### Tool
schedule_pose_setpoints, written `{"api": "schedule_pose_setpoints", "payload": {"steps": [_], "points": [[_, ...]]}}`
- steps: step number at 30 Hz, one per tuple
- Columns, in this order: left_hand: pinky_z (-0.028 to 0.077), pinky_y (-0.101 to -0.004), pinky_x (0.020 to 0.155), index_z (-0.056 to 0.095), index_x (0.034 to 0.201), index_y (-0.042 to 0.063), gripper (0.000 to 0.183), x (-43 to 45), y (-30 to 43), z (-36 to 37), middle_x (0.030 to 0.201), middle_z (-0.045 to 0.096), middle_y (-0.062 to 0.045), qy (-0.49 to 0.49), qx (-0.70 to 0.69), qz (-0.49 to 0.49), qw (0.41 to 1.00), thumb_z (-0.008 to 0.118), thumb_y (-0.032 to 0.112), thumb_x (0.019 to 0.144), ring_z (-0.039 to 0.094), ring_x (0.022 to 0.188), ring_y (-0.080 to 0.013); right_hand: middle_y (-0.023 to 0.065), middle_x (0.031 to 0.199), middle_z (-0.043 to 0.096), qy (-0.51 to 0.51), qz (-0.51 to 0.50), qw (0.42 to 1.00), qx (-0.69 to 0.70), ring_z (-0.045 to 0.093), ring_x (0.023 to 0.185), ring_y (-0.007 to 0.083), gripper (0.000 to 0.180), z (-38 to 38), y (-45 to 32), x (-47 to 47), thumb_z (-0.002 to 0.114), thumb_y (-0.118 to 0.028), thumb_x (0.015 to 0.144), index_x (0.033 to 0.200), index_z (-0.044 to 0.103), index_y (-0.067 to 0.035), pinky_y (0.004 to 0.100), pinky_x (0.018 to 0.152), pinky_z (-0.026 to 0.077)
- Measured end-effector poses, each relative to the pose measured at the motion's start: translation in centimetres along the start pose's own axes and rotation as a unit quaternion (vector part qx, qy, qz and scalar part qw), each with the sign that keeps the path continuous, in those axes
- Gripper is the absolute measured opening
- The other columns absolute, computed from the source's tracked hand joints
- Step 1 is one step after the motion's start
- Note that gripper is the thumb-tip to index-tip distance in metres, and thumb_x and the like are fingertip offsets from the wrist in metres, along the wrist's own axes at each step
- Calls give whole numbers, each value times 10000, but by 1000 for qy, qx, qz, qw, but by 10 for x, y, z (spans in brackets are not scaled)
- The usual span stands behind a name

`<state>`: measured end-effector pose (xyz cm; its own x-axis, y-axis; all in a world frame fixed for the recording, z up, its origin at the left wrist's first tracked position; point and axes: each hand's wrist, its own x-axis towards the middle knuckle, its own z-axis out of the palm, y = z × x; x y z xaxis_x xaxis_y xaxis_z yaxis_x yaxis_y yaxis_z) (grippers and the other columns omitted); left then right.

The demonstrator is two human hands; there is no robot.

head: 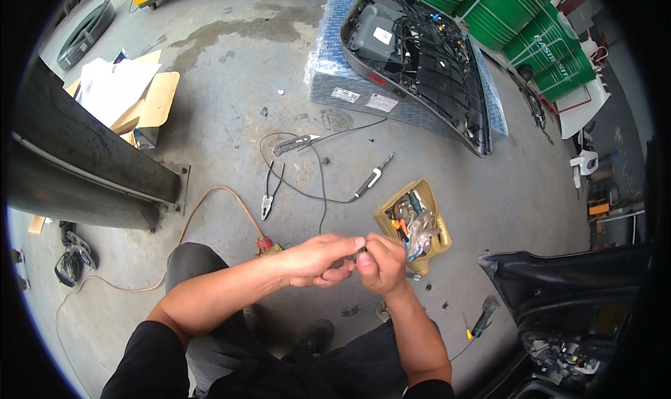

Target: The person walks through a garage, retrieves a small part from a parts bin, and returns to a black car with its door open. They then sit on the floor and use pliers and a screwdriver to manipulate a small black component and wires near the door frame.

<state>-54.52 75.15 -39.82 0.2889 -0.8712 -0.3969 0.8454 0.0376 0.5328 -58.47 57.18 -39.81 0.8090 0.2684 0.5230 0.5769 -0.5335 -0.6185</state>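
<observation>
My left hand (327, 260) and my right hand (382, 263) meet in front of my knees, fingertips pinched around a small dark part (360, 252), mostly hidden by the fingers. Beyond them on the floor lie combination pliers (268, 192) with splayed handles, a utility knife (293, 144) and a black-and-white soldering iron (369, 183) with its cord looping around. Just past my right hand is a cut-open yellow plastic container (443, 236) holding gloves and hand tools. A red and yellow connector (266, 245) on an orange cable lies near my left forearm.
A dark metal column (94, 163) and an open cardboard box (162, 100) stand at left. A black vehicle trim panel (419, 69) rests on a wrapped blue box (361, 97). Green drums (498, 16) are behind. A black body panel (571, 289) and a power tool (485, 315) are at right.
</observation>
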Motion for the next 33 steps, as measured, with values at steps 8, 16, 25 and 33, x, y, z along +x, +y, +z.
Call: {"api": "schedule_pose_setpoints", "payload": {"steps": [8,16,25,33], "points": [[226,-252,388,510,778,58,500,2,-1,-5,486,356,11,-9,-37,-30,999,439,492,1016,313,410,-100,83,542,500,39,100,989,98,500,457,209,425,12,-7,2,441,-268,945,614,484,-3,327,451,369],[330,-252,423,554,915,19,479,12,-5,-6,555,443,1,84,110,87,987,476,483,1006,394,468,-85,127,567,406,74,195,973,96,414,482,253,394,18,10,-7,493,-231,940,648,419,24,381,470,309],[400,-260,532,611,967,5,343,11,-3,-10,645,502,6,77,271,196,939,519,330,1024,449,591,-78,46,538,416,89,201,971,88,410,476,139,401,18,-2,-6,442,-248,947,632,407,-3,320,461,311],[369,-247,525,579,878,18,422,16,-5,-5,643,503,-3,56,229,208,949,433,373,1051,427,579,-73,144,588,499,62,180,975,110,499,498,294,338,7,4,-2,459,-169,949,665,460,15,389,491,371]]}}
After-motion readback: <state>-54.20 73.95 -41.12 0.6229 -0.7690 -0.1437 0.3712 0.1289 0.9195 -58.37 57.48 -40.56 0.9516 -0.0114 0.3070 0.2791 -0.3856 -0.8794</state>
